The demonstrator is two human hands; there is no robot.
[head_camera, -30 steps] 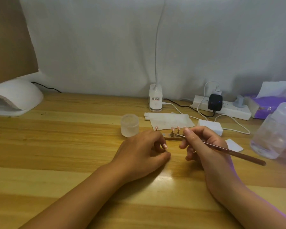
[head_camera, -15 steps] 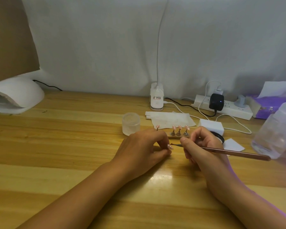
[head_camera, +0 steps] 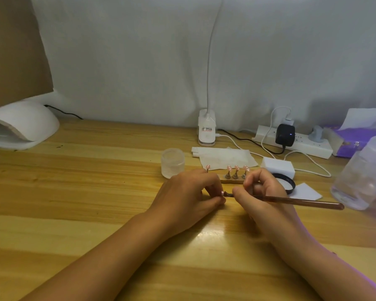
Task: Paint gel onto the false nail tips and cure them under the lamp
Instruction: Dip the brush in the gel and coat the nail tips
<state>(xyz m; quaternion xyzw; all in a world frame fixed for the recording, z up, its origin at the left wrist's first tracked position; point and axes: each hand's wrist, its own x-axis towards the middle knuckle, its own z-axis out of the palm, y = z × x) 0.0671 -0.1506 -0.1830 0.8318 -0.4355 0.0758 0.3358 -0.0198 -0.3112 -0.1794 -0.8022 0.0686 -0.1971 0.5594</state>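
My left hand (head_camera: pixel 189 192) pinches a small pink nail tip (head_camera: pixel 222 193) between thumb and fingers, low over the wooden table. My right hand (head_camera: pixel 263 192) grips a long brown gel brush (head_camera: pixel 302 202) like a pen; its bristle end touches that tip. Behind my hands a wooden holder (head_camera: pixel 231 181) carries several pink nail tips (head_camera: pixel 237 168) on small stands. One more tip (head_camera: pixel 208 166) pokes up behind my left hand. The white curing lamp (head_camera: pixel 20 124) sits at the far left.
A frosted jar (head_camera: pixel 173 162) stands left of the holder. Behind it lie a wipe (head_camera: pixel 224 157), a white block (head_camera: pixel 277 167), a black lid (head_camera: pixel 288 184) and a white pad (head_camera: pixel 306 191). A desk lamp base (head_camera: pixel 206 131), power strip (head_camera: pixel 300 144), tissue box (head_camera: pixel 356 137) and clear bottle (head_camera: pixel 363 172) line the back and right.
My right hand brought the brush tip down from the holder to the nail tip held in my left hand. The left hand stayed about where it was.
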